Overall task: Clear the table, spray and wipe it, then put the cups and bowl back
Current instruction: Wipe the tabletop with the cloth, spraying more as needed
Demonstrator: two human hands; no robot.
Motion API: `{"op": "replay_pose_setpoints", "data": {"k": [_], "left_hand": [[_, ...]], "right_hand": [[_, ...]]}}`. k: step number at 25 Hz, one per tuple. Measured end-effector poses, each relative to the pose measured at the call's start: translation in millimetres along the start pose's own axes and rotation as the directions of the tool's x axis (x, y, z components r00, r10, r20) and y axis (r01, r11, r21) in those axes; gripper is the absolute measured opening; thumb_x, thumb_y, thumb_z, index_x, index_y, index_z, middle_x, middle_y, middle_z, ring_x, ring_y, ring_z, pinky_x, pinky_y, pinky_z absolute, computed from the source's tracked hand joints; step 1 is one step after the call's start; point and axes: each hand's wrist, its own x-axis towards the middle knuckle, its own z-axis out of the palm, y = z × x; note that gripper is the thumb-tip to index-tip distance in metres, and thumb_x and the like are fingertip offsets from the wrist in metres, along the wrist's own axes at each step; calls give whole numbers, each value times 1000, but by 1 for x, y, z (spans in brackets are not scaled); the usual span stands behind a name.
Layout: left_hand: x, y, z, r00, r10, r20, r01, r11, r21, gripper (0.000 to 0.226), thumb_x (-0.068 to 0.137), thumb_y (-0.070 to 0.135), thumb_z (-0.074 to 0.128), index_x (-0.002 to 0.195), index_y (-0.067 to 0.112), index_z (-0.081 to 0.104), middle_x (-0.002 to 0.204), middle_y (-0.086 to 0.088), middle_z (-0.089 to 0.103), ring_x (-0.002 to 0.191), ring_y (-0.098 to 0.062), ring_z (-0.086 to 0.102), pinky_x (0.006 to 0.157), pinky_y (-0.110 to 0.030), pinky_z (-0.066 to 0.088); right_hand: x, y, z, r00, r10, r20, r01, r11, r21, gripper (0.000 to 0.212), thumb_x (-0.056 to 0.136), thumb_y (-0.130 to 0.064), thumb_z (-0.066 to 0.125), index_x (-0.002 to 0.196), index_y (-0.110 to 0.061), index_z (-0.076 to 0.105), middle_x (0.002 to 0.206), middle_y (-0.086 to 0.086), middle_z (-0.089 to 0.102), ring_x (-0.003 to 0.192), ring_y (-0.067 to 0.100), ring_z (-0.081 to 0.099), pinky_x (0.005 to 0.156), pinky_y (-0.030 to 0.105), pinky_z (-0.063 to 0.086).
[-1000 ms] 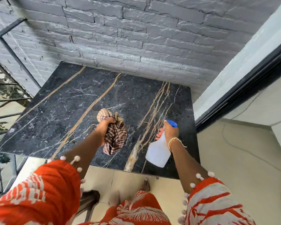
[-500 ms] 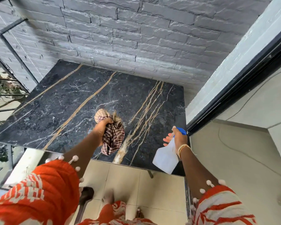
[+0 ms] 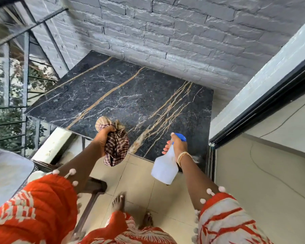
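You are gripping the cloth (image 3: 115, 147) in your left hand (image 3: 104, 136) and the spray bottle (image 3: 164, 166) in your right hand (image 3: 178, 145) above the table (image 3: 130, 95), while cups and bowl are waiting somewhere unseen.

I see a grey brick wall (image 3: 183, 32) behind everything, a metal railing (image 3: 25, 85) left of it, beige floor tiles (image 3: 139, 182) below, daylight throughout.
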Motion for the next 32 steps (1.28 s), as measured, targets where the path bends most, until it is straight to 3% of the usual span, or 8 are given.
{"op": "replay_pose_setpoints", "data": {"k": [4,9,12,15,18,22,26,32], "left_hand": [[-13,-2,-33,999,-15,-37,14,999,-36,27,88,24,47,89,2,63,63,-12,71,51,-24,68,66,-32,49],[-15,6,-63,1000,12,-27,-13,999,-51,33,86,20,48,112,2,59,75,-13,72,60,-26,69,68,-33,53],[-19,10,-78,1000,2,-8,-2,999,-46,34,87,18,48,114,1,59,80,-14,71,62,-26,69,66,-32,55],[-21,11,-88,1000,-12,0,12,1000,-21,25,90,17,45,103,1,60,67,-12,71,54,-24,68,56,-28,56],[-21,12,-92,1000,-17,-3,17,999,33,32,88,18,49,111,-2,59,78,-16,70,61,-27,67,62,-30,53],[-29,7,-86,999,-39,21,37,997,63,23,91,18,46,88,1,61,57,-11,69,47,-22,66,63,-30,49],[-32,-8,-69,997,-55,47,51,996,75,24,89,21,46,94,3,61,61,-11,70,56,-25,66,62,-29,50],[-49,-42,-15,990,-73,124,55,989,138,23,90,19,45,89,3,61,60,-10,70,68,-27,61,63,-30,49]], "right_hand": [[-16,11,51,999,-25,34,26,999,-45,35,94,-30,59,80,2,59,64,14,53,53,25,52,54,38,53],[-37,22,98,988,-4,154,8,1000,-22,36,90,-37,63,76,-4,55,66,14,54,58,27,55,56,38,55],[-51,32,127,994,-36,108,34,999,26,38,92,-34,60,66,-9,50,58,8,47,43,19,42,42,25,45],[-62,46,145,992,-23,127,22,1000,5,45,91,-42,61,63,-8,50,55,7,45,45,19,42,48,27,45],[-67,59,152,994,-58,87,55,998,32,36,91,-38,61,69,-11,52,57,4,47,46,17,43,49,30,48],[-74,67,138,993,-51,106,38,991,126,42,90,-40,62,65,-9,49,57,7,45,46,19,39,48,26,37],[-72,72,96,993,-71,-97,87,981,174,40,94,-33,58,64,-9,48,56,7,47,44,19,40,44,22,33],[-57,87,5,982,-60,-177,86,986,140,38,91,-38,62,73,-5,57,58,9,52,45,20,47,45,25,42]]}}
